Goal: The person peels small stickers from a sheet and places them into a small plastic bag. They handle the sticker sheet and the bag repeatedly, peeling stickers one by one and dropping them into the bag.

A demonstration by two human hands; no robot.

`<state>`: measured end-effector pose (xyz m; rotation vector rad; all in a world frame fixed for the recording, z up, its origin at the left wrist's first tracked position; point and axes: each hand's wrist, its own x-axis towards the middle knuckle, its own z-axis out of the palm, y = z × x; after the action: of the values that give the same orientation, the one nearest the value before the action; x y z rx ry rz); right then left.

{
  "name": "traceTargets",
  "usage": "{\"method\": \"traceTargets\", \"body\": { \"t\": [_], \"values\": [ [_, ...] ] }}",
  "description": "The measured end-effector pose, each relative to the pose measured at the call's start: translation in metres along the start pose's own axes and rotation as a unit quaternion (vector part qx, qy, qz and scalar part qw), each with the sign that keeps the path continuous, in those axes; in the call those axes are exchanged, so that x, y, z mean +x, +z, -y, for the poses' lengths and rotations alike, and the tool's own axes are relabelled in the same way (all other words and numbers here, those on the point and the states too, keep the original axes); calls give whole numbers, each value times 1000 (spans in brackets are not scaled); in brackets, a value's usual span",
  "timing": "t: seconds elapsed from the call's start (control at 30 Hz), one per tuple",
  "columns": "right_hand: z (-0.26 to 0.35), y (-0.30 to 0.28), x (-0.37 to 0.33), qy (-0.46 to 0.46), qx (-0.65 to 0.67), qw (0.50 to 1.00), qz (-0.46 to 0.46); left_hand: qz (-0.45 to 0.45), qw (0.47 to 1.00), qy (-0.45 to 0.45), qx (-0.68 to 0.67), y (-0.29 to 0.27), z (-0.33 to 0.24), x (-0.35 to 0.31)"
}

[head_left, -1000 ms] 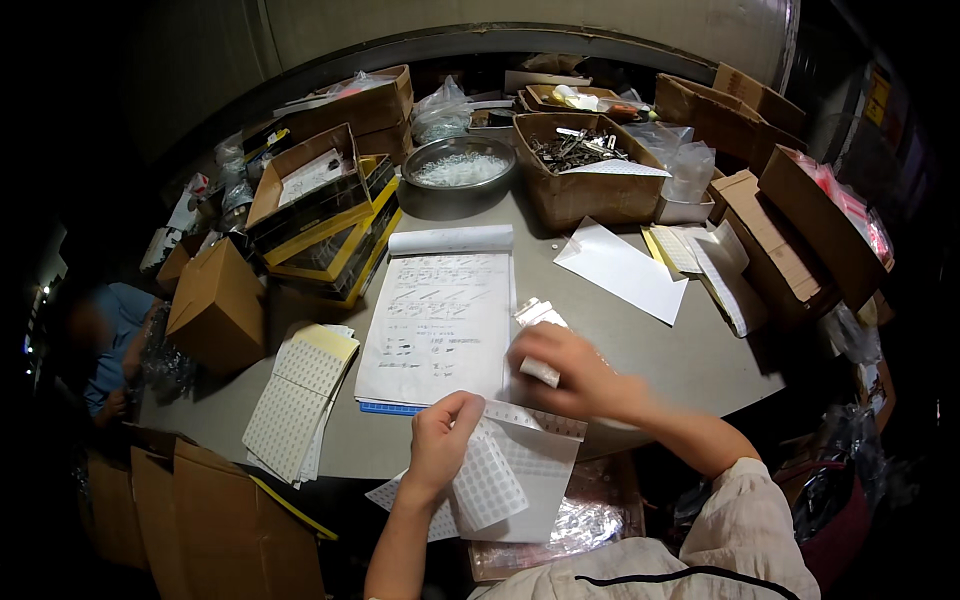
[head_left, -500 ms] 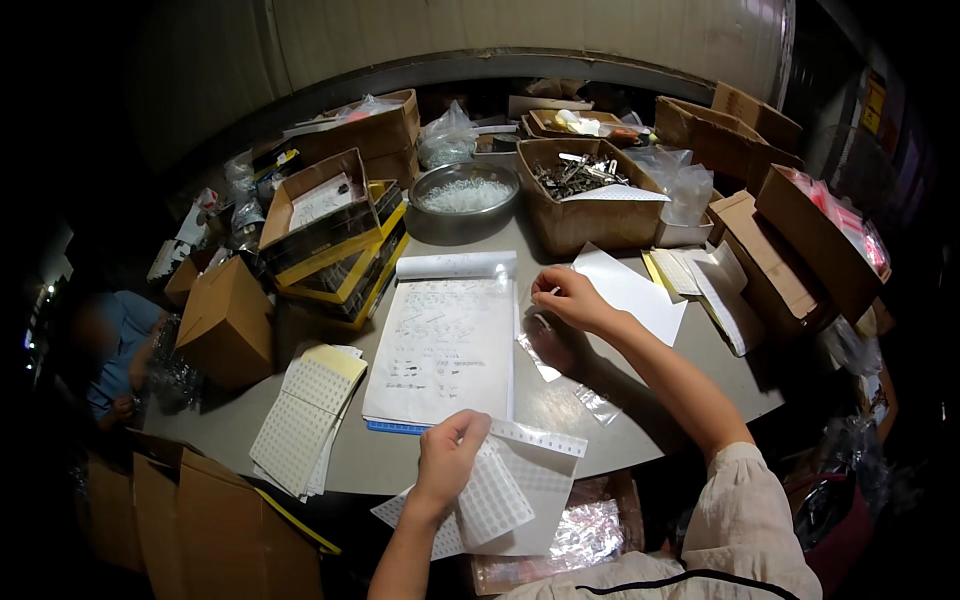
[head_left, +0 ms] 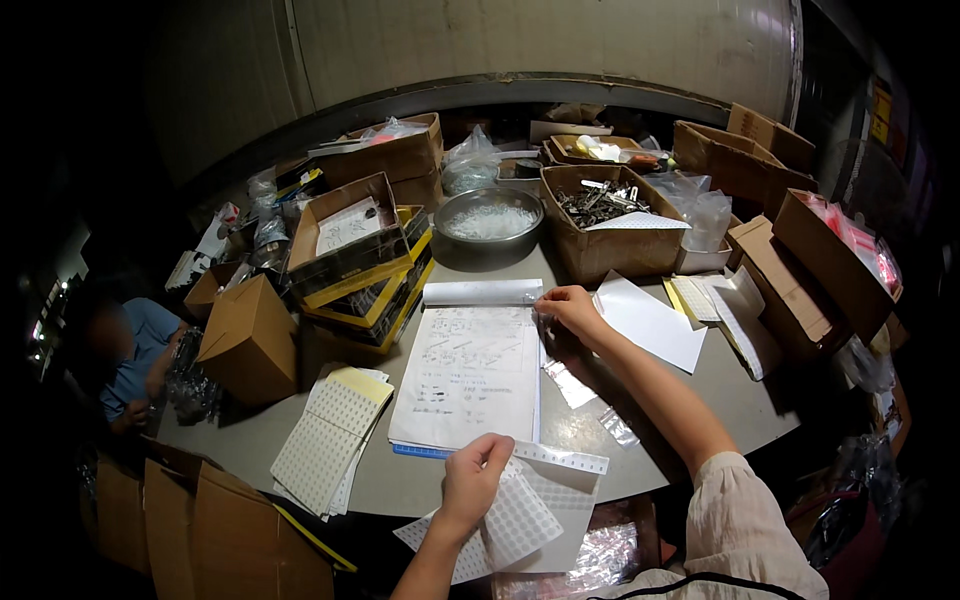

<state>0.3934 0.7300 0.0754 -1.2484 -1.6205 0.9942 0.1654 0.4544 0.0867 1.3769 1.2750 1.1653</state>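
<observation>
My left hand [head_left: 471,480] pinches a white sticker sheet [head_left: 515,522] at the near table edge, over more white sheets. My right hand [head_left: 570,308] reaches forward to the top right corner of an open notepad [head_left: 470,375], its fingers closed on a small clear plastic bag against the pad's rolled-back pages [head_left: 482,292]. Small clear bags [head_left: 570,383] lie on the table under my right forearm.
A metal bowl of white bits [head_left: 490,222] and a cardboard box of metal parts [head_left: 605,225] stand behind the pad. Stacked yellow-edged boxes [head_left: 355,260] sit left, sticker sheets [head_left: 330,445] at front left, loose papers [head_left: 655,325] right. Another person [head_left: 125,350] sits far left.
My right hand has moved from near the front of the table forward to the top right corner of the notepad. My left hand has stayed on the sticker sheet.
</observation>
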Motion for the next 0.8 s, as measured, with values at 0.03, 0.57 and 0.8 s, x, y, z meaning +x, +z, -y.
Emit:
{"method": "traceTargets", "body": {
  "t": [0.03, 0.57, 0.8],
  "values": [
    [2, 1, -2, 4, 15, 1000, -1, -3, 1000, 3, 0, 0, 1, 0],
    [10, -8, -7, -12, -216, 976, -33, -20, 999, 19, -25, 1, 2, -1],
    [-8, -17, -4, 34, -44, 998, 11, -22, 999, 13, -33, 1, 7, 1]
  ]
}}
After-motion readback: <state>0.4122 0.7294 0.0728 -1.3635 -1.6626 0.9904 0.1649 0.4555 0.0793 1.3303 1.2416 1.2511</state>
